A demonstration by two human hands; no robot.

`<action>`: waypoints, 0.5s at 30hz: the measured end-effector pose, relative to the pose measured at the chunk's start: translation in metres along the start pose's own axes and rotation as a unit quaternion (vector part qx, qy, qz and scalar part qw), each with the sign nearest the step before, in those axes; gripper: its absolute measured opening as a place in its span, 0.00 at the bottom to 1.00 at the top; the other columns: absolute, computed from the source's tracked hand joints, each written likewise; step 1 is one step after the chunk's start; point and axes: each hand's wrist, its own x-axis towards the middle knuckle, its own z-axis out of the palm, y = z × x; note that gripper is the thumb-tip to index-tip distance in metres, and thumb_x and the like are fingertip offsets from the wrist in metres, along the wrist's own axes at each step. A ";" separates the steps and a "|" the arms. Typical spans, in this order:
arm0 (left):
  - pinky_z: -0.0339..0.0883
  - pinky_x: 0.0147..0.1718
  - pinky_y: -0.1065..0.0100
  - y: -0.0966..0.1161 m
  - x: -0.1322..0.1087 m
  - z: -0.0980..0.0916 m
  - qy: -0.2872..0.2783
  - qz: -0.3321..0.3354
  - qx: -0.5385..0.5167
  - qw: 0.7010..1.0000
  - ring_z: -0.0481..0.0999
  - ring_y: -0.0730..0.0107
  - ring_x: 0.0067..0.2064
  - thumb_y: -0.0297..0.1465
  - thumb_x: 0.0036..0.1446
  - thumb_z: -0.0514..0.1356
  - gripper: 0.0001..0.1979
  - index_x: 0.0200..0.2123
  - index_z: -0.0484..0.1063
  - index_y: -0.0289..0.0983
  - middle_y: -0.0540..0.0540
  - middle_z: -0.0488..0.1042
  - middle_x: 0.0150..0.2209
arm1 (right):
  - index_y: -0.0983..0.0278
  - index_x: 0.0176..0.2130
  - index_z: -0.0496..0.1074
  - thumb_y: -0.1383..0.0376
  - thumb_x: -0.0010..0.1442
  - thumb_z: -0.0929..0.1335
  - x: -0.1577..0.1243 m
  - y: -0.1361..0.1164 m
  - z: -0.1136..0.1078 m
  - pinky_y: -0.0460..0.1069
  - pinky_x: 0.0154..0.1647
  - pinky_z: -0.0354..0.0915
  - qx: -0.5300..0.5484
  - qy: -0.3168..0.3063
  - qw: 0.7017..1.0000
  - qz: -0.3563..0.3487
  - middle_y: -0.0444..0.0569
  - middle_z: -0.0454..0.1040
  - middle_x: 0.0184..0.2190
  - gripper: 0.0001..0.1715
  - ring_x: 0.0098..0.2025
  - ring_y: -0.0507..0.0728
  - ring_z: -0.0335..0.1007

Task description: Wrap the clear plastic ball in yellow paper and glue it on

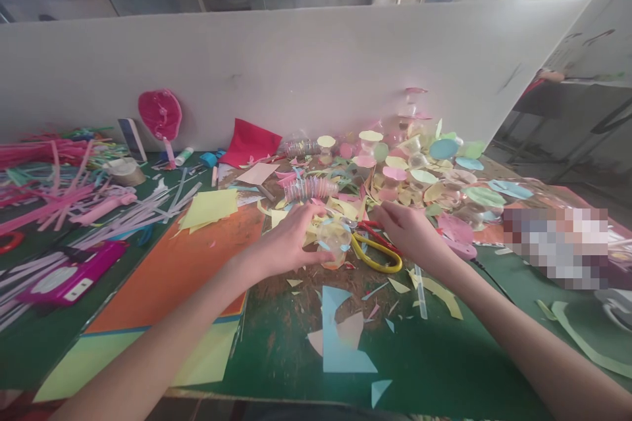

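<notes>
My left hand (291,243) is curled round a small clear plastic cup (334,245) near the middle of the table, thumb and fingers on its sides. To its right, my right hand (405,230) has its fingers pressed together beside red-handled scissors (371,233); whatever is between the fingertips is too small to make out. Yellow-handled scissors (378,256) lie between the two hands. Stacks of ribbed clear cups (311,189) lie behind my left hand. Cut blue paper (340,342) rests in front.
Orange sheets (182,270) and yellow paper (210,207) lie left, beyond them a purple box (74,276) and plastic strips (143,210). Cups with paper discs (395,161) crowd the back right. A white partition (296,72) stands behind. A glue gun (459,248) lies right.
</notes>
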 end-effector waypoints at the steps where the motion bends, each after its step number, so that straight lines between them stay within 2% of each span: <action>1: 0.64 0.55 0.48 -0.003 0.001 0.001 -0.008 0.000 -0.002 1.000 0.61 0.45 0.64 0.51 0.53 0.63 0.34 0.59 0.58 0.46 0.39 0.59 0.64 | 0.59 0.22 0.50 0.57 0.64 0.58 0.001 0.001 -0.001 0.46 0.23 0.46 -0.013 0.007 1.000 -0.001 0.39 0.54 0.17 0.20 0.21 0.52 0.47; 4: 0.58 0.59 0.45 -0.010 0.004 0.006 -0.017 0.010 -0.015 1.000 0.53 0.45 0.67 0.51 0.53 0.62 0.32 0.58 0.62 0.46 0.40 0.60 0.63 | 0.59 0.22 0.49 0.58 0.63 0.58 0.002 0.003 -0.003 0.46 0.23 0.47 -0.047 0.030 0.998 -0.001 0.39 0.54 0.16 0.20 0.20 0.51 0.47; 7: 0.55 0.62 0.47 -0.008 0.005 0.011 0.003 0.024 -0.038 0.999 0.56 0.47 0.66 0.49 0.55 0.63 0.27 0.53 0.68 0.43 0.40 0.64 0.61 | 0.60 0.22 0.49 0.59 0.63 0.58 0.002 0.001 -0.004 0.46 0.22 0.46 -0.077 0.046 0.996 0.005 0.39 0.55 0.16 0.19 0.19 0.51 0.47; 9: 0.60 0.59 0.49 -0.003 0.005 0.012 0.019 0.021 -0.060 0.998 0.61 0.48 0.63 0.48 0.54 0.63 0.24 0.51 0.70 0.43 0.41 0.67 0.58 | 0.60 0.22 0.50 0.59 0.63 0.58 0.001 0.001 -0.005 0.46 0.22 0.46 -0.094 0.052 0.994 0.009 0.39 0.56 0.15 0.20 0.19 0.51 0.47; 10: 0.66 0.55 0.51 -0.001 0.004 0.012 0.026 0.004 -0.079 0.996 0.66 0.49 0.60 0.48 0.54 0.63 0.24 0.51 0.70 0.44 0.42 0.67 0.58 | 0.60 0.22 0.50 0.59 0.63 0.58 0.001 0.001 -0.006 0.46 0.22 0.46 -0.101 0.056 0.993 0.013 0.40 0.56 0.15 0.20 0.18 0.51 0.47; 12: 0.76 0.39 0.59 0.002 0.002 0.010 0.038 -0.050 -0.129 0.990 0.74 0.53 0.51 0.48 0.54 0.63 0.27 0.55 0.67 0.47 0.42 0.65 0.60 | 0.60 0.22 0.51 0.59 0.63 0.58 0.003 0.003 -0.012 0.46 0.22 0.45 -0.125 0.071 0.989 0.023 0.41 0.59 0.16 0.20 0.18 0.52 0.49; 14: 0.75 0.27 0.66 0.003 0.001 0.008 0.053 -0.092 -0.168 0.980 0.77 0.58 0.44 0.48 0.54 0.62 0.30 0.59 0.63 0.48 0.42 0.65 0.60 | 0.60 0.23 0.55 0.58 0.64 0.57 0.006 0.007 -0.023 0.46 0.22 0.46 -0.171 0.081 0.981 0.040 0.43 0.64 0.18 0.18 0.19 0.53 0.53; 15: 0.74 0.25 0.68 0.002 0.000 0.007 0.066 -0.099 -0.176 0.977 0.77 0.58 0.43 0.48 0.55 0.62 0.30 0.59 0.63 0.47 0.42 0.66 0.59 | 0.59 0.25 0.58 0.58 0.65 0.56 0.007 0.010 -0.031 0.46 0.23 0.46 -0.200 0.079 0.975 0.051 0.45 0.67 0.20 0.18 0.20 0.54 0.56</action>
